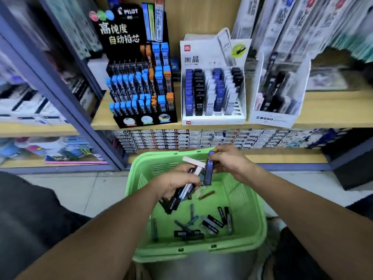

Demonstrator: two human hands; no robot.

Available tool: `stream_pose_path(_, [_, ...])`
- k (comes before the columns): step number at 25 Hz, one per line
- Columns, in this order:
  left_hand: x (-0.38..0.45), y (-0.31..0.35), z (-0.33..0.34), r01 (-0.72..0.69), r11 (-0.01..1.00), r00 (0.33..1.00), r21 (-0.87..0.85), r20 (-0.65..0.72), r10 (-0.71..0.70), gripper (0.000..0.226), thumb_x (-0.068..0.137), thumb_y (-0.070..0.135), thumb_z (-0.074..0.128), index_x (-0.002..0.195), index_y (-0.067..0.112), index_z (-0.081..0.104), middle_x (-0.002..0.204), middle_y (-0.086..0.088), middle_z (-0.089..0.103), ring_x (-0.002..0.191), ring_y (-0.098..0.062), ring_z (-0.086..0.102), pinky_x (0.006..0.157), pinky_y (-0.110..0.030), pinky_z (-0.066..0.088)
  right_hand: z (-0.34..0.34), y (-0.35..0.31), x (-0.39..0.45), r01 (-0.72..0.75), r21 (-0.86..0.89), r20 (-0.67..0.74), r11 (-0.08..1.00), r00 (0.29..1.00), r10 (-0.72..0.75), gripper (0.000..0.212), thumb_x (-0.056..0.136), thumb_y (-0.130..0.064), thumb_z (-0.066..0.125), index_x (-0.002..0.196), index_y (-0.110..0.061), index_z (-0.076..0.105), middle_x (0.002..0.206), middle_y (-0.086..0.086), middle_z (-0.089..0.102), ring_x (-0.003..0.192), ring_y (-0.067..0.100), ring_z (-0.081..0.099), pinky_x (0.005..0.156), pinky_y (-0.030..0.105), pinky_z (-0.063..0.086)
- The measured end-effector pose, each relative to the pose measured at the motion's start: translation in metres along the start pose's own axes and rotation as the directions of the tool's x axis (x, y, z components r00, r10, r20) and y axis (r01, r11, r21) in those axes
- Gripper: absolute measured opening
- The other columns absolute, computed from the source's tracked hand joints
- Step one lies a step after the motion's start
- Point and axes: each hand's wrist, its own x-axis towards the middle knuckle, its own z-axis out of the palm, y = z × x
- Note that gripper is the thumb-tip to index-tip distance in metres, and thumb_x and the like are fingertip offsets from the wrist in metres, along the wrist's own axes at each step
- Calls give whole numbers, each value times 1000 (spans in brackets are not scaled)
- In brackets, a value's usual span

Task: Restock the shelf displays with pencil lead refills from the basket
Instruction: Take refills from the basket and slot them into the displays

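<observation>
Your right hand [228,162] pinched one blue refill case [209,168] near its top end, long axis close to upright, hanging just above the far half of the green basket [260,225]. Your left hand [173,183] gripped a mixed bundle of refill cases [181,196], dark and pale, fanned at a slant, its upper ends touching or nearly touching the blue case.

Loose refills [210,223] lay scattered flat on the basket floor, pointing every way, nearer your left hand than your right.

The white display [214,118] sat on the shelf [333,110] straight ahead and above the right hand, its blue columns to the left and middle. My read: the blue case belonged there, and it already stood roughly along the slot direction, so a lift up and forward looked enough. The right hand was the nearer one.

Room: open air between basket rim and shelf edge. The black display [141,81] stood just left of the white one, a third box [278,118] just right. Tight sides, free front. Blur hid the slot gaps.
</observation>
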Motion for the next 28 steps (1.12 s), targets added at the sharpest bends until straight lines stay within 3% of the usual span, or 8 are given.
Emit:
stream_pose_path(4, [-18,26,6,-47,999,998,19,39,46,55,57,4,73,111,13,65,81,-7,67,64,-17,61,62,-30,49,0,-19,-19,65,-52,48,997,997,-63,10,90,-5,66,99,-11,67,86,4,72,72,15,66,56,23,48])
stream_pose_path(7, [-27,33,7,-56,998,997,32,58,54,30,74,-4,66,100,10,66,68,-6,63,55,-16,56,55,-26,47,-6,-26,-27,55,-106,56,993,997,-49,8,91,-6,67,98,-10,67,84,6,71,70,14,64,57,22,50])
stream_pose_path(10, [-35,48,7,-83,990,995,-110,52,89,24,84,-9,55,102,6,63,59,-6,55,48,-16,48,44,-22,41,-12,-35,-28,102,-116,37,988,994,-98,5,92,-7,65,96,-5,66,85,11,68,74,21,64,73,36,55])
stream_pose_path(12, [-38,65,5,-145,960,989,-240,-16,145,21,86,-9,53,98,6,62,58,-6,52,45,-15,45,43,-21,37,-15,-45,-27,145,-82,71,986,988,-140,2,93,-4,59,92,-6,60,76,12,62,63,24,63,64,36,54])
stream_pose_path(15, [-44,103,5,-260,889,966,-378,-107,237,19,88,-7,52,95,8,61,58,-6,49,43,-15,43,44,-20,36,-19,-58,-35,116,-179,274,977,959,-64,20,88,6,60,105,-3,55,74,15,67,48,21,57,39,24,39])
stream_pose_path(17, [-48,125,5,-331,836,944,-438,-164,288,19,86,-8,54,95,8,61,58,-6,49,43,-15,43,44,-21,36,-20,-64,-46,98,-337,476,937,876,79,36,82,5,71,114,-2,57,83,17,70,49,17,50,38,23,30])
stream_pose_path(20, [-47,140,7,-400,783,916,-476,-248,316,19,84,-7,57,97,5,63,59,-7,52,46,-17,46,45,-24,39,-11,-67,-57,107,-259,687,960,719,106,29,86,-1,73,112,6,61,98,17,74,51,11,49,42,20,30])
stream_pose_path(28, [-45,132,14,-469,652,882,-596,-359,306,21,83,-8,62,98,5,56,66,-14,56,53,-22,54,46,-26,46,1,-75,-54,146,4,546,989,828,-124,3,87,3,70,86,2,67,95,23,73,42,9,45,36,17,28])
